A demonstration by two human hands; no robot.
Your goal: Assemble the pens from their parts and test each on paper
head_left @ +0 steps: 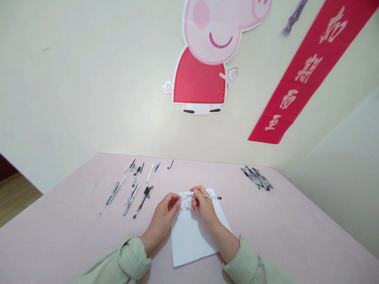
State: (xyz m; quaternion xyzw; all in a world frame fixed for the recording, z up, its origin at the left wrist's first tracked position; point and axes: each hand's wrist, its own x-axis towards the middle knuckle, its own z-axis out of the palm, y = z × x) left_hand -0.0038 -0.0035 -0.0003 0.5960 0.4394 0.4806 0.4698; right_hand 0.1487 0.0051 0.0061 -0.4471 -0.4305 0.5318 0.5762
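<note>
Pink table (74,228) bears scribbled paper (192,240) (nothing legible); right hand (205,208) pinches a pen (209,197), left hand (164,215) rests half-curled.

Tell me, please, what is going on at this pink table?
The person's right hand holds a slim pen with a dark end over the top of a white sheet of paper, where dark scribbles sit. The left hand rests, fingers curled, at the sheet's upper left edge. On the pale pink table, loose pens and pen parts lie spread out to the left, and a bunch of dark pens lies at the far right.
</note>
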